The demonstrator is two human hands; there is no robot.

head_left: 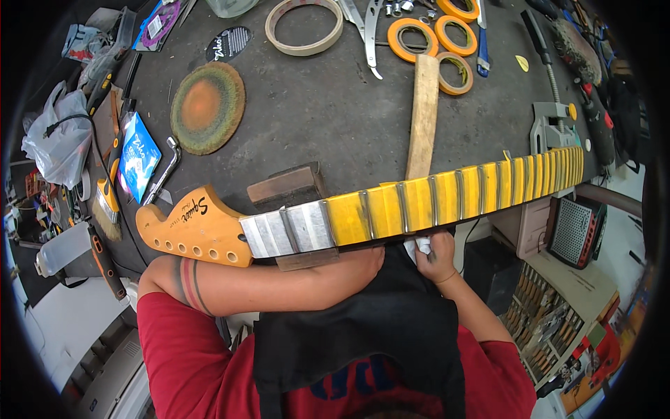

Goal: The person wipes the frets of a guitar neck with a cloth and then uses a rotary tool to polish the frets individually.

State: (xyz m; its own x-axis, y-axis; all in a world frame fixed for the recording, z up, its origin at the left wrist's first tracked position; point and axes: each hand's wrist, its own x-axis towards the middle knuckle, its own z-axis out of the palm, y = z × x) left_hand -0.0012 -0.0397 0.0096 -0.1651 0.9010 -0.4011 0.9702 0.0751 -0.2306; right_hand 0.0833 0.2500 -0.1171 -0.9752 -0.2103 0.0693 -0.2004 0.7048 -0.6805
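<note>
A guitar neck lies across the bench's near edge, its orange headstock (183,227) at the left. Yellow tape (419,204) covers most of the fretboard between the metal frets; silver-grey tape (289,227) covers the headstock end. Below the neck's near edge, my right hand (438,257) is closed on a crumpled white cloth or paper (423,244), dark smudges on its skin. My left forearm runs along the near side, and my left hand (366,265) rests just under the neck, its fingers hidden. A brown block (287,187) sits beneath the neck.
A wooden stick (423,115) reaches the neck's far side. Beyond lie orange tape rolls (413,38), a beige tape roll (304,49) and a round abrasive pad (208,108). A clamp (555,126) stands at right; a socket wrench (167,171) and brush (108,206) lie left.
</note>
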